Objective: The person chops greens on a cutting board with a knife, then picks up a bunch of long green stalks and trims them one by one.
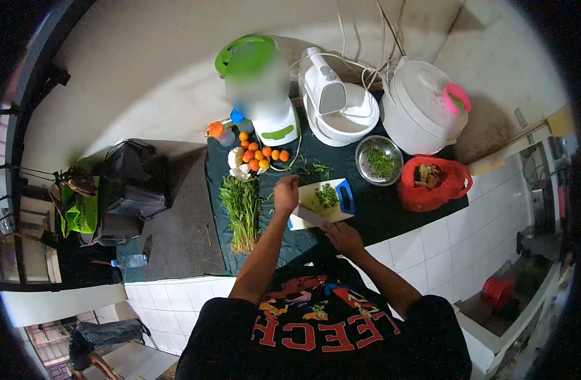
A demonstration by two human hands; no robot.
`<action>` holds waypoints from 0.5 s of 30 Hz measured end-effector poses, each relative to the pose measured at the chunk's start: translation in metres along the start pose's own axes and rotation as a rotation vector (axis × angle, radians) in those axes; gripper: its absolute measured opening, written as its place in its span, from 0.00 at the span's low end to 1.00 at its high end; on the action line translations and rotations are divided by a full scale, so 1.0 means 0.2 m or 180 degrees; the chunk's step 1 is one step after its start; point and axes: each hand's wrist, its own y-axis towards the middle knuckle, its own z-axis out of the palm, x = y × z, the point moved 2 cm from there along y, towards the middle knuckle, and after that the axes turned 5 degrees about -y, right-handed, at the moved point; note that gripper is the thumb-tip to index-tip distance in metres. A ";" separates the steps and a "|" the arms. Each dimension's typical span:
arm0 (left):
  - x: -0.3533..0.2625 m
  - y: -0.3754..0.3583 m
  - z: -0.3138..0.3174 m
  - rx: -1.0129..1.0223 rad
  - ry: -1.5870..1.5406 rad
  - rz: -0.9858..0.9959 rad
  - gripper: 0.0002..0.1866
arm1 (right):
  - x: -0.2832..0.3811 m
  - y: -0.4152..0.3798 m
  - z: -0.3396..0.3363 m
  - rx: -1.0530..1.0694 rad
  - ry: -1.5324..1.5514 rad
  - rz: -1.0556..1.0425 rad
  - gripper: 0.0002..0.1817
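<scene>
Kitchen, prob. home: mixer (329,92), chopping bd (307,194), veg (241,212).

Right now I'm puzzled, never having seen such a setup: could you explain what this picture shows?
Happily. No robot is at work here; these are a person's own bare hands. The one picture comes from a camera worn on that person's head, looking forward and down. The right hand holds a knife over a cutting board with chopped greens. The left hand is near the blade's far end; whether it grips anything is unclear. Around them on the dark tabletop are a leafy bunch, tomatoes, a bowl of more chopped greens and a red bag.
</scene>
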 end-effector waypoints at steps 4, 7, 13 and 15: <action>-0.01 0.04 0.13 0.0524 0.0637 0.0168 0.10 | -0.04 0.11 0.10 -0.0051 -0.0723 -0.0355 0.24; -0.06 0.08 0.17 0.0671 0.0548 0.0336 0.11 | -0.06 0.17 0.11 -0.0009 -0.0939 -0.0477 0.22; -0.17 0.18 0.23 0.0863 0.0828 0.0499 0.09 | -0.06 0.28 0.02 -0.0062 -0.0682 -0.0625 0.18; -0.14 0.23 0.30 0.0935 0.1022 0.0879 0.09 | -0.05 0.34 -0.07 0.0067 -0.0496 -0.0563 0.18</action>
